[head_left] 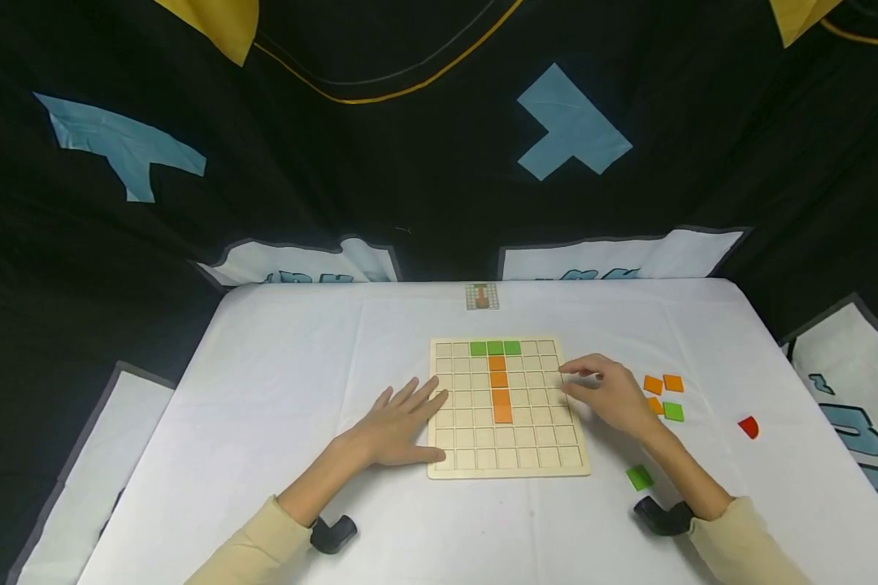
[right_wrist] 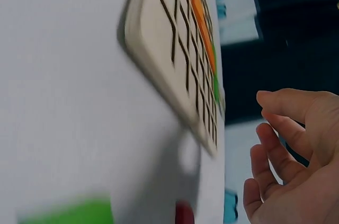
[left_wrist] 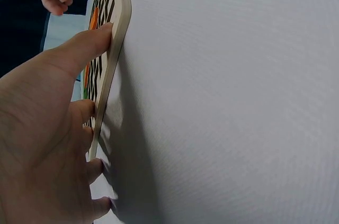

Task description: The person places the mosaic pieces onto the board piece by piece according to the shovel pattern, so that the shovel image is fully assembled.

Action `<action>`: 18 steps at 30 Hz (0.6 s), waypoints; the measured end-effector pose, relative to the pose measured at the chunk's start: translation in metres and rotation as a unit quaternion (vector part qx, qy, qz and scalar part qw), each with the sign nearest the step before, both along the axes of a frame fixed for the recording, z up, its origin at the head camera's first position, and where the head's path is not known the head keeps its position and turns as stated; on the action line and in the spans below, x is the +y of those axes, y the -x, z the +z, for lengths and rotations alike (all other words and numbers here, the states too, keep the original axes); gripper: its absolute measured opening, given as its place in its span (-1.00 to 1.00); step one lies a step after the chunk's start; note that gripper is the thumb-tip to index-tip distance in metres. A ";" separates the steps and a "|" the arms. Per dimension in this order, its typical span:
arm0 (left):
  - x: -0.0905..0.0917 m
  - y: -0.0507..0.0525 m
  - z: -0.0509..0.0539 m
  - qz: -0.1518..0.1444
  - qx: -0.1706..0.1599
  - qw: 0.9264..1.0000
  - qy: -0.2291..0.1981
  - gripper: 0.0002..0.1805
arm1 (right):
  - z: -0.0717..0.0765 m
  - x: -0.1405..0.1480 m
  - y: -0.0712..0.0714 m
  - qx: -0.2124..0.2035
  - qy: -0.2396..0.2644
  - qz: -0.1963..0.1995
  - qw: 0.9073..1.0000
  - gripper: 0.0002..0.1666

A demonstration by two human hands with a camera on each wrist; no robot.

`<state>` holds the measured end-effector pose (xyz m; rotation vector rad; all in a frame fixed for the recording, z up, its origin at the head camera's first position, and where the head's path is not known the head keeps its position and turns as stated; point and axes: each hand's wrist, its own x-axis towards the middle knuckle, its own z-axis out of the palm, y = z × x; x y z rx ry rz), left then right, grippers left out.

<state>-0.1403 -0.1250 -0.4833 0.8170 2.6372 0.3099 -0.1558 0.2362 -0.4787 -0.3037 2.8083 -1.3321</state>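
Observation:
A wooden grid board point(head_left: 464, 461) lies on the white table. Three green tiles point(head_left: 495, 348) sit in its top row, with several orange tiles point(head_left: 499, 379) in a column beneath the middle one. My left hand point(head_left: 397, 424) rests with spread fingers on the board's left edge; in the left wrist view its thumb point(left_wrist: 90, 44) touches the rim. Over the board's right edge hovers my right hand point(head_left: 610, 394), thumb and fingers apart. Nothing shows between its loosely bent fingers point(right_wrist: 278, 152) in the right wrist view.
Right of the board lie loose orange tiles point(head_left: 673, 383), a green tile point(head_left: 673, 412) and another green tile point(head_left: 640, 477) nearer me. A red piece point(head_left: 749, 427) lies farther right. A small grid-pattern card point(head_left: 481, 296) is behind the board, near the table's far edge.

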 end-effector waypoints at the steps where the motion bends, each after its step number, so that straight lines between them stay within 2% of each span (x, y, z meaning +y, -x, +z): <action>1: 0.000 0.000 0.000 0.000 0.000 1.000 0.001 0.02 | 0.001 0.007 0.000 0.002 -0.003 -0.008 1.000 -0.69; 9: 0.000 0.000 0.001 0.006 -0.006 1.000 0.001 0.03 | 0.004 0.059 -0.007 -0.001 -0.038 -0.065 0.997 -0.66; 18: 0.000 0.000 0.000 0.002 -0.002 1.000 0.002 0.03 | 0.002 0.113 -0.017 -0.031 -0.054 -0.113 0.992 -0.60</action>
